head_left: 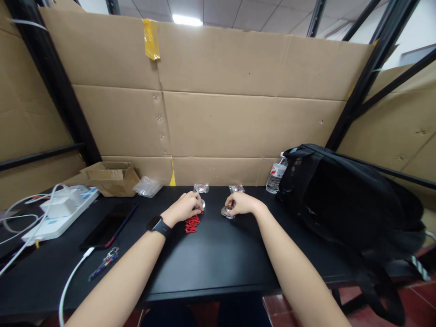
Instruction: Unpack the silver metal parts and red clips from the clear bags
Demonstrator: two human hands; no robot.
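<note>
My left hand (184, 208), with a black watch on the wrist, has its fingers bent together at a small silver disc (203, 204), partly hidden behind them. Just below it, a zigzag bundle of red cord (192, 225) lies on the black table, one end reaching up to the fingertips. To the right, my right hand (241, 203) pinches a round silver metal disc (225, 211) at the tabletop. A rim beneath this disc suggests more than one piece, but I cannot tell. Behind the hands lie two small clear plastic packets, a left packet (201, 188) and a right packet (236, 188).
Along the left are a power strip (64, 220) with white plugs and cables, a black tablet (107, 225), a keychain (105, 263), a cardboard box (112, 178) and a plastic bag (147, 186). A water bottle (276, 175) and black backpack (350, 204) stand right. Cardboard walls (218, 122) enclose the back.
</note>
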